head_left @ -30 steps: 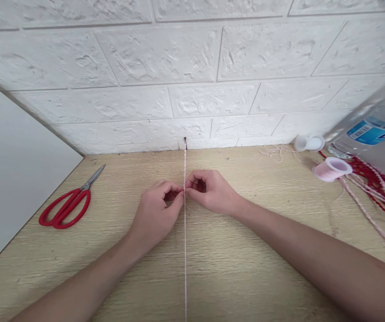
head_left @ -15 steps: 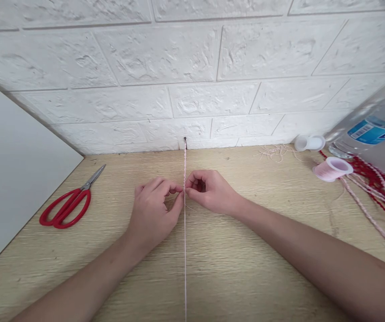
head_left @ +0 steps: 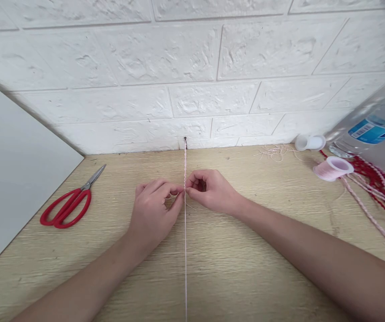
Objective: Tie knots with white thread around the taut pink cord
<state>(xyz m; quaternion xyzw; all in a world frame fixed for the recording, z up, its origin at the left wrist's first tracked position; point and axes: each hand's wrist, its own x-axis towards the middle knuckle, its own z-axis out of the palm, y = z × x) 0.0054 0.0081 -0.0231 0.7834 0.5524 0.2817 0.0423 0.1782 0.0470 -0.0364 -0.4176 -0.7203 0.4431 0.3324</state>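
Note:
A pink knotted cord [head_left: 185,165] runs from a small dark hook [head_left: 185,139] at the foot of the wall toward me. Below the knotted part, straight pale strands [head_left: 186,259] stretch taut to the bottom edge of the view. My left hand [head_left: 155,208] pinches at the lower end of the knotting from the left, thumb and fingertips together. From the right, my right hand [head_left: 211,191] pinches at the same spot, its fingertips nearly meeting the left ones. A thin loose thread end [head_left: 191,207] sticks out just beneath. The fingertips hide the knot itself.
Red-handled scissors [head_left: 70,203] lie at left, near a white panel [head_left: 18,170]. On the right are a pink thread spool [head_left: 331,168], a white spool [head_left: 310,142], thread scraps [head_left: 275,153], a water bottle [head_left: 363,136] and red and pink cords [head_left: 377,179].
Almost nothing differs. Both hands keep their pinch at the same place on the cord, with only a very slight shift of the fingers.

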